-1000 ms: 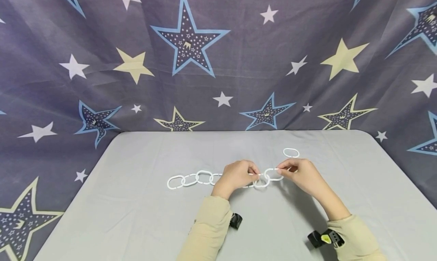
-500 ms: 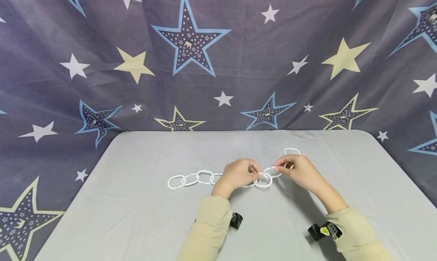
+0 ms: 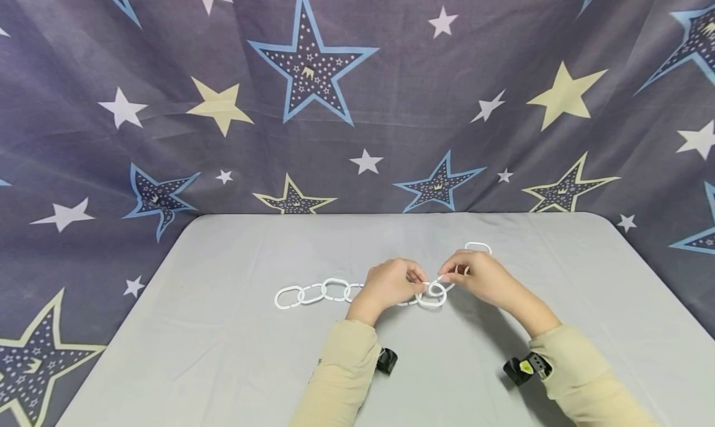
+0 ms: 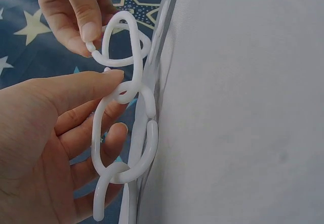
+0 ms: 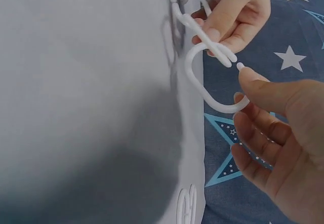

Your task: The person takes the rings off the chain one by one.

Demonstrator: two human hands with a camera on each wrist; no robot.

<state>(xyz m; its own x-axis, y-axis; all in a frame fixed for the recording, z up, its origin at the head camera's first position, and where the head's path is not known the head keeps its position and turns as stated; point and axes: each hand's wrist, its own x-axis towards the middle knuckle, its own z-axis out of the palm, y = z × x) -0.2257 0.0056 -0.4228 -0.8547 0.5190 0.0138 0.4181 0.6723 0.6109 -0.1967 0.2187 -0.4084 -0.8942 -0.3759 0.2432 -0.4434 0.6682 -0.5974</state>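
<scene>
A chain of white plastic links runs across the table from left to right. My left hand pinches a link near the chain's right end between thumb and fingers, covering part of the chain. Below that thumb, in the left wrist view, hangs another oval link in front of the fingers. My right hand pinches the end link by its gap, with thumb and fingertips on it. This end link is threaded through the neighbouring link and stands tilted above the table.
A loose white link lies behind the right hand, partly hidden by it. The grey table ends at a star-patterned curtain. Black wrist cameras are worn on both sleeves.
My right hand has moved left toward the left hand, turning the end link from lying nearly flat to tilted and overlapping its neighbour. My left hand has stayed almost still.
</scene>
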